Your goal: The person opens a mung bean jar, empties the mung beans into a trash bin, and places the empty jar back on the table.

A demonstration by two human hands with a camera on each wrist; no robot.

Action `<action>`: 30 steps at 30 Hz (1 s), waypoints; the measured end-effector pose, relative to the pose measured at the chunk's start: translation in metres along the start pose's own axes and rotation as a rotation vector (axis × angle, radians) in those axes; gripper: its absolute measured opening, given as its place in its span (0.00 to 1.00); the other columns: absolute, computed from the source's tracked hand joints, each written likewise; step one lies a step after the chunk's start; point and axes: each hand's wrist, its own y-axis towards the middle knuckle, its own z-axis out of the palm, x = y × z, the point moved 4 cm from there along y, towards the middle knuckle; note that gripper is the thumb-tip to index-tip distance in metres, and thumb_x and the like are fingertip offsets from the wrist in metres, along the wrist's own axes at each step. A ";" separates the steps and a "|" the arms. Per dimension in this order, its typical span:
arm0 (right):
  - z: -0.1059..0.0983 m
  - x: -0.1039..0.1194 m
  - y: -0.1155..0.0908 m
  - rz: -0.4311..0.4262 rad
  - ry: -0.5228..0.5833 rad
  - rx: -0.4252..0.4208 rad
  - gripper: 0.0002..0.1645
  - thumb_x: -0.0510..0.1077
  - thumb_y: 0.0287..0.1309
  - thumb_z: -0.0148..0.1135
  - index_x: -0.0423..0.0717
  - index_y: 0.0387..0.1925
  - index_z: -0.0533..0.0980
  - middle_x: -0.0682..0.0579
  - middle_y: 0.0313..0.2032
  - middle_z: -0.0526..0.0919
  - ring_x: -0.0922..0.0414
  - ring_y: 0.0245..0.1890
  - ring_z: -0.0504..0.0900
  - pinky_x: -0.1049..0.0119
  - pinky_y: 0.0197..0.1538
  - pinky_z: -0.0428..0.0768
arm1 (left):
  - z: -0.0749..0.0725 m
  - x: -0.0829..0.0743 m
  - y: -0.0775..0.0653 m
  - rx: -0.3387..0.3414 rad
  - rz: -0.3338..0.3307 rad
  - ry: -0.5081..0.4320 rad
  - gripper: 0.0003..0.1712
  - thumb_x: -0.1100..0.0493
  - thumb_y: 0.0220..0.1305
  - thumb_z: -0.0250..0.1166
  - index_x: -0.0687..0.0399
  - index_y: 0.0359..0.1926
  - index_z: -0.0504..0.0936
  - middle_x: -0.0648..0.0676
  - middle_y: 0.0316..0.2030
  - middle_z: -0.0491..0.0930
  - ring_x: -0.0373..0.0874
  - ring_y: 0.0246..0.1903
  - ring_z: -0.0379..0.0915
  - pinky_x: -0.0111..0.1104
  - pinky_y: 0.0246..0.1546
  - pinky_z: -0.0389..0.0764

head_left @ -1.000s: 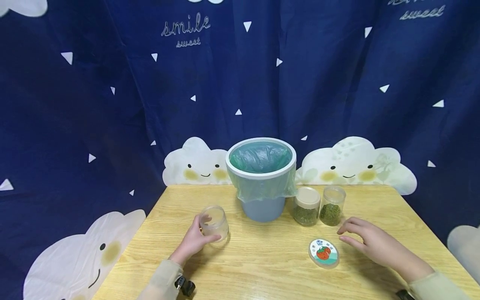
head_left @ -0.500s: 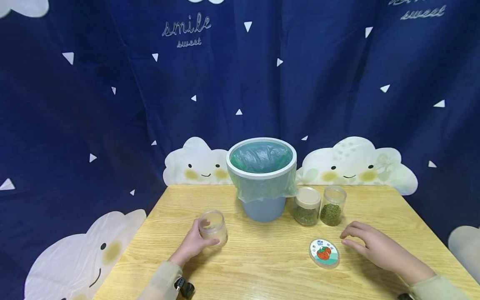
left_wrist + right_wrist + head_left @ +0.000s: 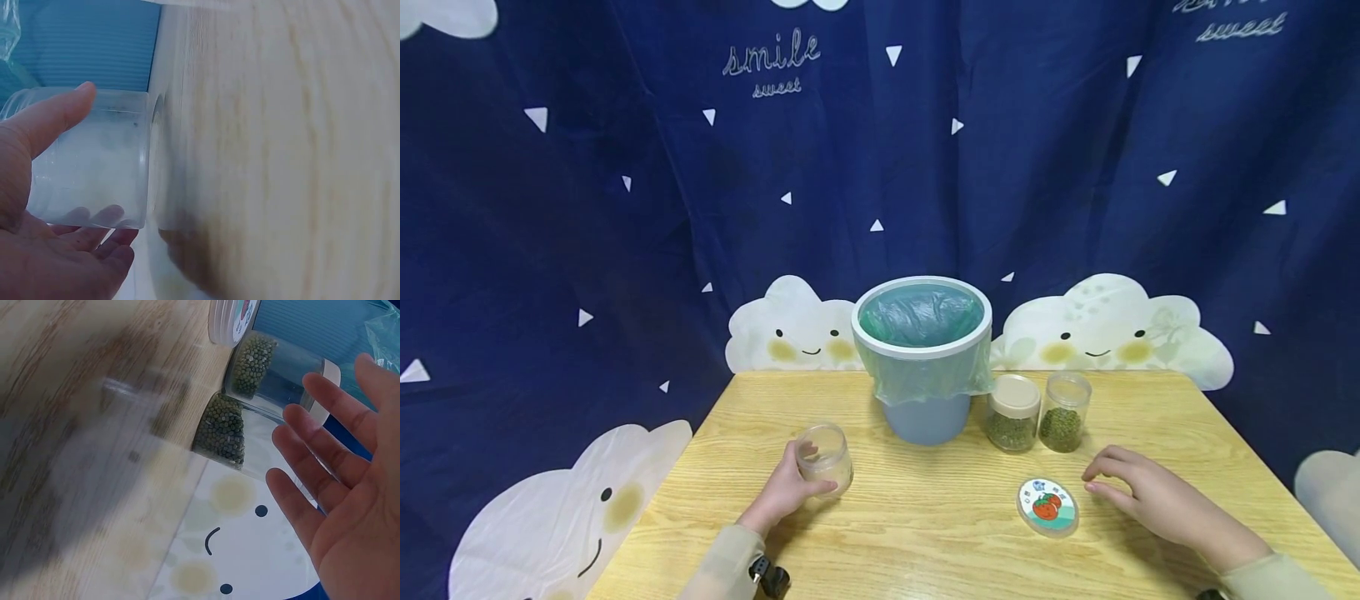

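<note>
Clear jar [image 3: 838,468] had shifted slightly nearer, left hand [image 3: 784,492] gripping its side, presumably for steadiness; right hand [image 3: 1161,497], loosely bent, held nothing.

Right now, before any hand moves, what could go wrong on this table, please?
The jar of green beans appears to have no lid on; if the right hand knocks it, beans could spill.

The clear jar might slip or tip if the left hand loosens its grip.

The loose lid lies near the right hand and could get pushed aside.
</note>
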 end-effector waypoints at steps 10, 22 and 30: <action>0.001 0.000 -0.001 -0.014 0.010 0.026 0.02 0.50 0.68 0.66 0.62 0.41 0.83 0.71 0.41 0.79 0.67 0.42 0.81 0.64 0.41 0.83 | 0.002 0.005 0.000 0.025 -0.016 -0.006 0.53 0.65 0.48 0.82 0.72 0.69 0.59 0.72 0.66 0.70 0.72 0.67 0.65 0.61 0.71 0.63; 0.002 0.000 -0.001 0.002 0.008 0.036 0.02 0.51 0.69 0.65 0.63 0.41 0.83 0.71 0.41 0.79 0.65 0.43 0.82 0.63 0.42 0.83 | -0.005 -0.006 -0.005 0.036 -0.052 0.015 0.61 0.65 0.48 0.82 0.72 0.74 0.51 0.78 0.69 0.64 0.76 0.70 0.59 0.61 0.72 0.62; 0.002 0.000 -0.003 0.007 0.009 0.039 0.03 0.52 0.70 0.64 0.63 0.41 0.83 0.71 0.42 0.79 0.65 0.43 0.82 0.63 0.43 0.83 | -0.018 -0.026 -0.014 -0.019 -0.013 0.104 0.64 0.61 0.51 0.82 0.72 0.76 0.46 0.79 0.72 0.56 0.77 0.69 0.59 0.64 0.69 0.64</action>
